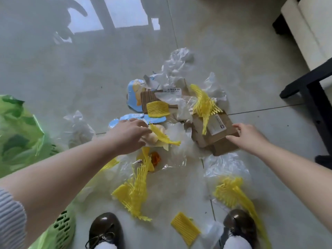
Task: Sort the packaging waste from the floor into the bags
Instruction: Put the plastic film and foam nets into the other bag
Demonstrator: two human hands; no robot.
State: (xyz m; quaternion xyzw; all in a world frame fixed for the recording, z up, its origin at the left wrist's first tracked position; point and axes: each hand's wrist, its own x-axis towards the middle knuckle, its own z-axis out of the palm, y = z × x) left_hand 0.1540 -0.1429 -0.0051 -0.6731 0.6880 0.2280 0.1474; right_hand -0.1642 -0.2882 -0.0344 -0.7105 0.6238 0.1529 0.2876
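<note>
Pale glossy floor tiles (251,72) are carrying a scattered heap of packaging waste, with 2 hands working over it. Left hand (128,134): fingers are curling down onto a strip of yellow foam netting (164,136) and the pale wrapper beneath it; whether they are already pinching it cannot be told. Right hand (248,136): fingers are lying straight and relaxed, tips touching the edge of a flattened brown cardboard piece (215,133) bearing a white label, not gripping it. Outward from the hands: clear plastic film (177,63), blue-printed wrappers (133,95) and further yellow netting (133,193) are lying near 2 dark shoes (106,229). Green bag (16,130) is sitting at far left, well apart from the heap. Risk, as judged: netting is snagging on neighbouring film, so 1 lift could be dragging mixed materials into the wrong bag; cardboard could be slipping from flat fingertips.
</note>
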